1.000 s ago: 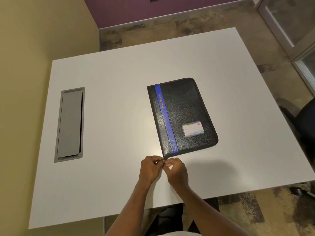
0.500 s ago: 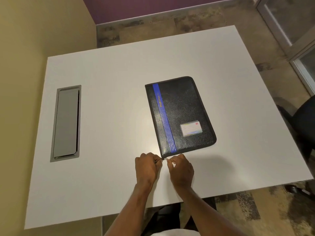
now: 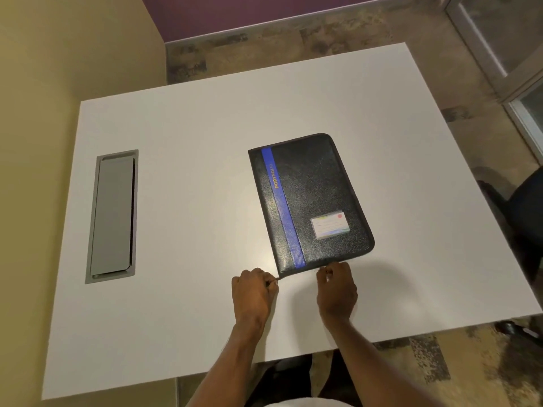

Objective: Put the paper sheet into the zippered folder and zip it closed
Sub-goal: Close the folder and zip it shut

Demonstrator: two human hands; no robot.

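A black zippered folder (image 3: pixel 317 198) with a blue stripe and a small label lies closed and flat on the white table (image 3: pixel 191 142). My left hand (image 3: pixel 254 292) pinches the folder's near left corner, at the end of the zipper. My right hand (image 3: pixel 336 289) is at the folder's near edge, further right, its fingers curled on what looks like the zipper pull. No paper sheet shows anywhere.
A grey cable hatch (image 3: pixel 113 215) is set into the table on the left. A dark chair (image 3: pixel 526 201) stands past the table's right edge. Walls lie to the left and beyond the far edge.
My right hand has slid to the right along the folder's near edge, away from my left hand. My left hand has stayed at the corner.
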